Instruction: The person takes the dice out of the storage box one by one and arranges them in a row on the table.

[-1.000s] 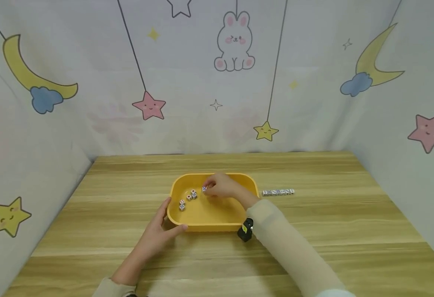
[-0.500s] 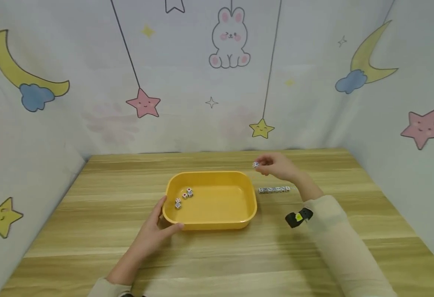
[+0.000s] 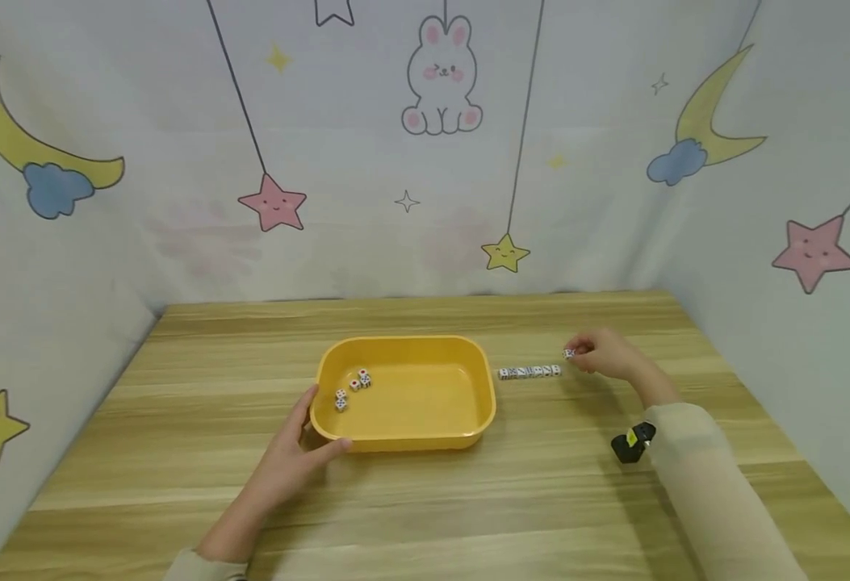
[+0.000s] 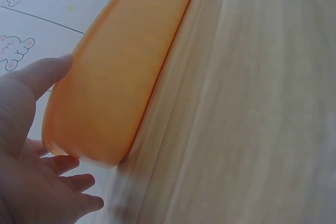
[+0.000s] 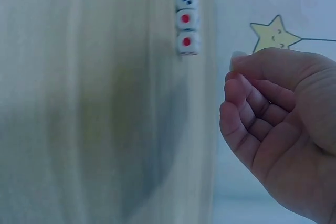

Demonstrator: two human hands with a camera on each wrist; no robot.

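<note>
A yellow plastic tray (image 3: 410, 443) sits on the table, with several white dice (image 3: 364, 381) lying toward its left side. My left hand (image 3: 288, 458) rests at the tray's front left corner, thumb on the front rim and fingers along the left side. In the left wrist view those fingers are extended and spread beside the tray wall (image 4: 115, 72). To the right of the tray runs a straight row of dice (image 3: 529, 372). My right hand (image 3: 609, 355) pinches one die (image 3: 568, 353) just beyond the row's right end. The right wrist view hides that die behind the fingertips.
The wood-patterned table (image 3: 425, 516) extends to a pale backdrop (image 3: 366, 258) printed with stars, moons and a rabbit. A black wrist device (image 3: 634, 442) hangs by the right sleeve. The dice row stands close to the tray's right wall.
My right hand has lifted a die out of the tray, carried it right past the row and lowered it near the row's right end. The left hand stays at the tray corner.
</note>
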